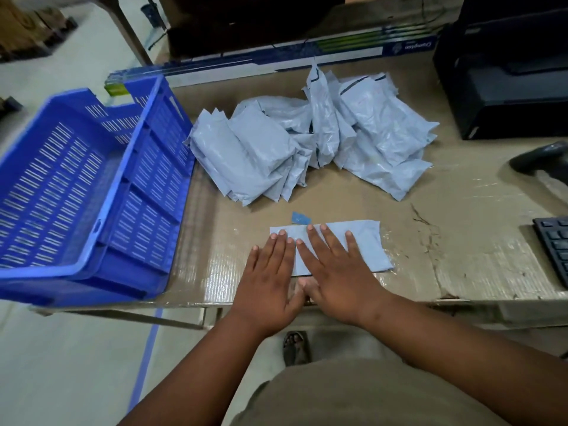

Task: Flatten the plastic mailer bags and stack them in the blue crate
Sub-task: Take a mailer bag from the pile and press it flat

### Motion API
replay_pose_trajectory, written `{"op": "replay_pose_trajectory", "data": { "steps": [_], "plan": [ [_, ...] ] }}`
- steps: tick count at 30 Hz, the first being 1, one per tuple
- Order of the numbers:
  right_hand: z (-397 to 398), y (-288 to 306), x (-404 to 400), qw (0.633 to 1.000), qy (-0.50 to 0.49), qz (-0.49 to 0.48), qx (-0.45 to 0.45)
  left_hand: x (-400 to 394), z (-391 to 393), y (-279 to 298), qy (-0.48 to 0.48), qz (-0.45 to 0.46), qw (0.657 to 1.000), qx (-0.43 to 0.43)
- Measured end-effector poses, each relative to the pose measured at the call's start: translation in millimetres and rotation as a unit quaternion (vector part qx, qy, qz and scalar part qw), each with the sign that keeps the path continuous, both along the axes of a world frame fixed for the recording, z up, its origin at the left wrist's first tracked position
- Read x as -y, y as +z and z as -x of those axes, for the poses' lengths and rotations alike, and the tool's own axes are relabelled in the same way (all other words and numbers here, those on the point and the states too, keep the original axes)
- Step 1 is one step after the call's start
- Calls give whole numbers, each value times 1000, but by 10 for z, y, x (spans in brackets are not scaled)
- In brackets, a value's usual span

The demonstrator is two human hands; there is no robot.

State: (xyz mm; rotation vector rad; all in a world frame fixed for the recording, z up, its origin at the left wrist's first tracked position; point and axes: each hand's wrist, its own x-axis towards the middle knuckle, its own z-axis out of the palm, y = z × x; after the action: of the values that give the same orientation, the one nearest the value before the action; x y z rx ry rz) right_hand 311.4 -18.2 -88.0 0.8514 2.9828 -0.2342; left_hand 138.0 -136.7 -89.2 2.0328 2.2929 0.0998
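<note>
Now flattening: left hand and right hand are pressing one mailer flat on the worktop, fingers straight, each grip open and holding nothing. Next move probably calls for pinching it up and carrying it left into the crate, apparently empty. Pile is waiting behind; blue scrap lying beside. Keyboard and printer are sitting right, nothing blocking.

Grey mailer flat — crate empty
</note>
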Motion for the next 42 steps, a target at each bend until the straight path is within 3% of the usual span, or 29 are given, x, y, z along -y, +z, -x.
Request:
{"op": "replay_pose_trajectory", "data": {
  "steps": [13,19,30,37,42],
  "plan": [
    [-65,-10,-101,999,27,35,-3,4,2,65,-15,18,1000,-9],
    [-524,54,-349,998,-2,-54,-26,-298,-351,239,-68,-39,997,-1],
    [-757,-87,-434,999,-27,-17,11,-486,-509,38,-87,-15,996,8],
    [-569,222,-426,996,-31,-62,-63,-536,-335,153,-66,-104,992,40],
    [-166,69,-356,997,25,50,-46,-590,-256,3,-83,-64,991,79]
  ]
}}
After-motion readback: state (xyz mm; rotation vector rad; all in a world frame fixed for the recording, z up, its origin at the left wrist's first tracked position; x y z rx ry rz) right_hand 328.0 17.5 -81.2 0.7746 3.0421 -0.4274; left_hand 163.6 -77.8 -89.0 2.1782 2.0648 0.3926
